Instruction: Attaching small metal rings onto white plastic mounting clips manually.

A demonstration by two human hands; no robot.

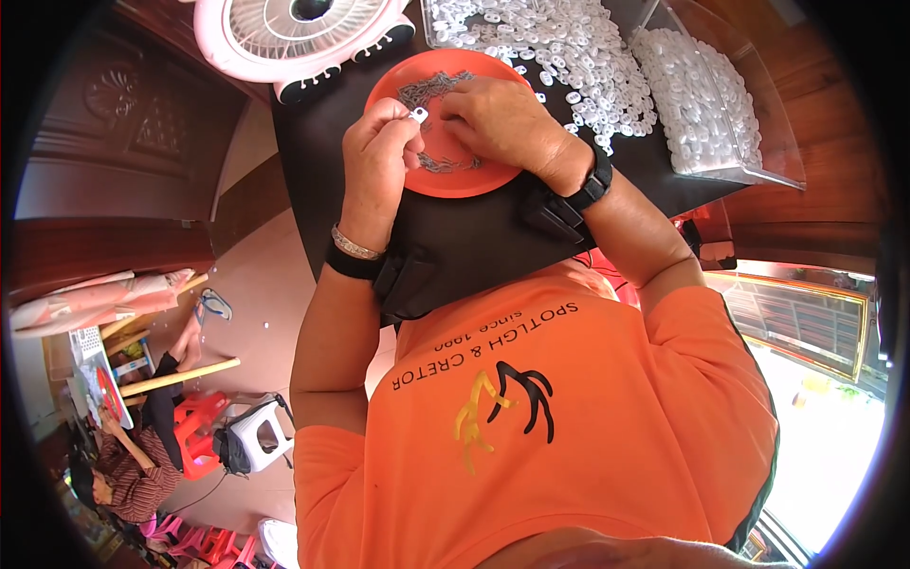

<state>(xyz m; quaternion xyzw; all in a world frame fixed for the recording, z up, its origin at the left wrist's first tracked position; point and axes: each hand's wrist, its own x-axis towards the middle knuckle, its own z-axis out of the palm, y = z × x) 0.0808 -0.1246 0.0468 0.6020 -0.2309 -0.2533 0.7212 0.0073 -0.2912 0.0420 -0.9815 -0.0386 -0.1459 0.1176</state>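
Note:
My left hand point(379, 152) pinches a small white plastic ring point(419, 115) between thumb and forefinger, just above an orange round plate point(398, 81). My right hand point(507, 123) rests over the middle of that plate, its fingers curled down among small grey metal pieces point(431, 87) that lie on it. Whether the right fingers grip one of the pieces is hidden. Both wrists carry black bands, and the left also wears a silver bracelet.
A heap of white plastic rings point(569, 47) spreads over the black table point(455, 237) beyond the plate. A clear box point(720, 104) of more rings stands at the right. A pink fan point(294, 38) sits at the far left. Another person sits on the floor at lower left.

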